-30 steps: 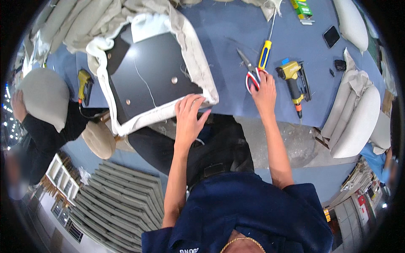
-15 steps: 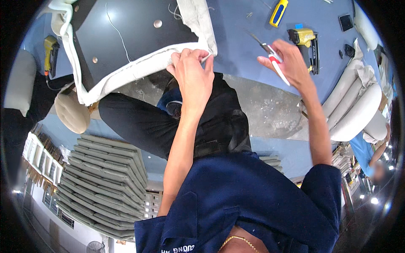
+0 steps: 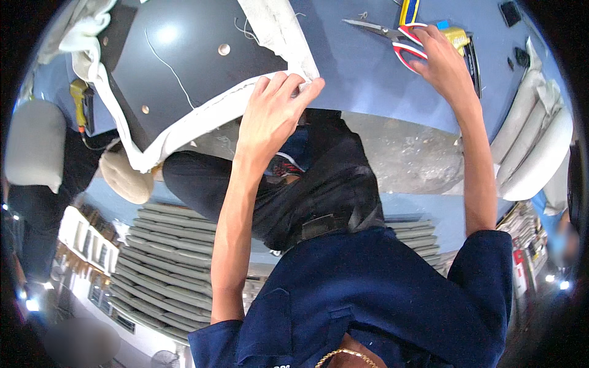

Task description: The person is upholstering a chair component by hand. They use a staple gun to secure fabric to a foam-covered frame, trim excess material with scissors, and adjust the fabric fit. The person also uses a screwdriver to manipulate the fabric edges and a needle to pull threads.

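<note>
My left hand (image 3: 270,113) is closed on the near right corner of a white fabric edging (image 3: 208,110), its fingers curled over the cloth. This edging runs around a dark panel (image 3: 184,52) lying on the blue table; what the fingertips pinch is hidden. Farther right, my right hand (image 3: 446,64) grips scissors (image 3: 399,42) with red and white handles, fingers at one loop and thumb at the other. The blades point left, low over the table or lying on it; I cannot tell which.
A yellow staple gun (image 3: 455,40) lies just beyond my right hand, near a yellow-and-blue tool handle (image 3: 410,11). Another staple gun (image 3: 80,104) is at left. Pale cushions (image 3: 534,153) stand at right; stacked grey pads (image 3: 165,257) are behind me at left.
My right hand has carried the scissors farther from me, and they have turned so the blades point left and the handle loops show. My left hand stays at the fabric corner. The view has shifted slightly.
</note>
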`<state>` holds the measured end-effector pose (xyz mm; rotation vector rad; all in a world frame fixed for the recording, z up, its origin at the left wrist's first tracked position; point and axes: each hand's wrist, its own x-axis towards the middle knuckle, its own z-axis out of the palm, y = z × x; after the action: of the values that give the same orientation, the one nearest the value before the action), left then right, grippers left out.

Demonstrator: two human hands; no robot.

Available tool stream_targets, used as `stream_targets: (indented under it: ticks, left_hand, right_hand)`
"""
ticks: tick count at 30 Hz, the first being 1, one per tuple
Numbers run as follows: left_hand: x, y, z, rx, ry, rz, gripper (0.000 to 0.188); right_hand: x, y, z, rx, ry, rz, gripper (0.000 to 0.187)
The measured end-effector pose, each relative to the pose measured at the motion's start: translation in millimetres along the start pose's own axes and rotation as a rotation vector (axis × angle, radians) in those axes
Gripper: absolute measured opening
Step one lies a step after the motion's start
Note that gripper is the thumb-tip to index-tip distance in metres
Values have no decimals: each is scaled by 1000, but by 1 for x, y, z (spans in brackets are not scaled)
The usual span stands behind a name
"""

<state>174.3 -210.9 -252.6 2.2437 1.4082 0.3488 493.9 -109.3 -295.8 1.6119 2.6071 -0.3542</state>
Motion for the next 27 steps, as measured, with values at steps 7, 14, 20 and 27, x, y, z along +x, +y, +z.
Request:
stream_targets:
  ticks: [7,14,20,27]
  left_hand:
    - [25,-15,-15,-163,-113,0,17]
    - [83,-18,-17,-198,-4,-19,16]
    - [97,-44,-11,22,-21,334,16]
    - [90,-81,32,-154,101,454,24]
  right_hand:
    - [-28,-135,18,982,165,87,48]
    - [7,-165,71,1120,622,359,46]
    - [23,-158,82,1289,641,288,40]
    - [30,-151,99,1401,651,229,37]
